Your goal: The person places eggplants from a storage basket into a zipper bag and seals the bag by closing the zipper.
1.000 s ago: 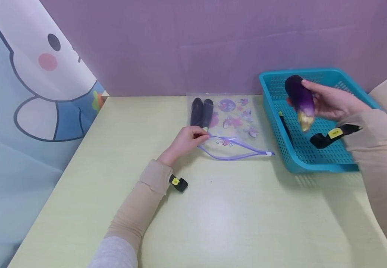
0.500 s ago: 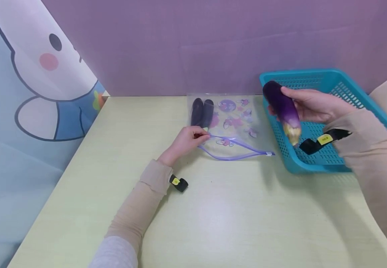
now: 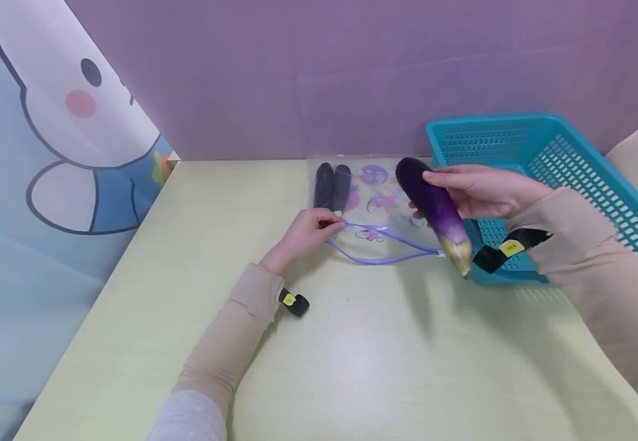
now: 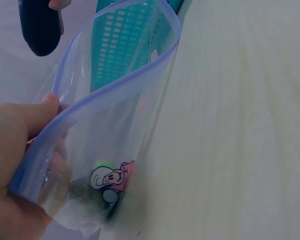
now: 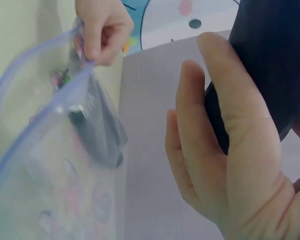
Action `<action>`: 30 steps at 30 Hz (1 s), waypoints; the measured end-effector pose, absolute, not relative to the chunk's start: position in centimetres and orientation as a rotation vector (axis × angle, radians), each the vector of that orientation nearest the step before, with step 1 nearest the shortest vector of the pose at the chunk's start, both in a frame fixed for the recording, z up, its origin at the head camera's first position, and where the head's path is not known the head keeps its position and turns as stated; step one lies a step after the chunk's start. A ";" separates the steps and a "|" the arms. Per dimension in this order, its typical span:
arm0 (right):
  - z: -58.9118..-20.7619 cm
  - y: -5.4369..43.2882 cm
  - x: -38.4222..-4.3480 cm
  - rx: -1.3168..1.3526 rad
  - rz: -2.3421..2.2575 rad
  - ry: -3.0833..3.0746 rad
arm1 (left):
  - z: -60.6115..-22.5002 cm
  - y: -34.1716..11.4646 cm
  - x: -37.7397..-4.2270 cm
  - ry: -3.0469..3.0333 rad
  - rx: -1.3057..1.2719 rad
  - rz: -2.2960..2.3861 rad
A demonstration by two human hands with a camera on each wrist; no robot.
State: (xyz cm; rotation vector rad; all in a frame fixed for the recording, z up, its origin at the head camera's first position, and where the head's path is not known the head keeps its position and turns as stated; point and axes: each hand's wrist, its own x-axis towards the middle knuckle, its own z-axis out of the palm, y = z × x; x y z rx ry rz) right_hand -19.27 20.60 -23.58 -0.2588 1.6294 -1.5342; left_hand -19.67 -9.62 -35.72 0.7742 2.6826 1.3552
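Observation:
My left hand [image 3: 306, 234] pinches the left end of the purple-edged mouth of a clear zip bag [image 3: 372, 244]. The mouth gapes, and cartoon prints cover the film. Two dark eggplants [image 3: 332, 184] lie side by side inside, along the bag's left part. In my right hand [image 3: 486, 190] I grip another eggplant [image 3: 434, 202], dark purple fading to a pale tip that points down toward me. It is held over the bag's right part, beside the basket, and overlaps the bag's right end in the head view. The right wrist view shows my fingers [image 5: 240, 120] wrapped along its dark body.
A turquoise perforated basket [image 3: 589, 177] stands at the right, close to the bag; my right forearm passes over its front. A purple cloth wall [image 3: 296, 79] rises behind the pale table [image 3: 324, 367]. A cartoon-printed cloth [image 3: 76, 294] hangs at the left.
My right hand has carried the eggplant leftward and toward me, out from over the basket to the bag's right side. My left hand stays at the bag's mouth.

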 end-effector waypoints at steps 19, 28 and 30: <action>-24.6 16.3 -16.5 -0.178 -1.384 1.644 | -35.8 -9.5 -20.0 2.661 0.742 1.423; -25.2 15.7 -16.0 -0.175 -1.356 1.651 | -35.8 -9.5 -20.1 2.671 0.771 1.406; -25.4 15.6 -15.9 -0.184 -1.339 1.656 | -35.9 -9.5 -20.1 2.669 0.771 1.411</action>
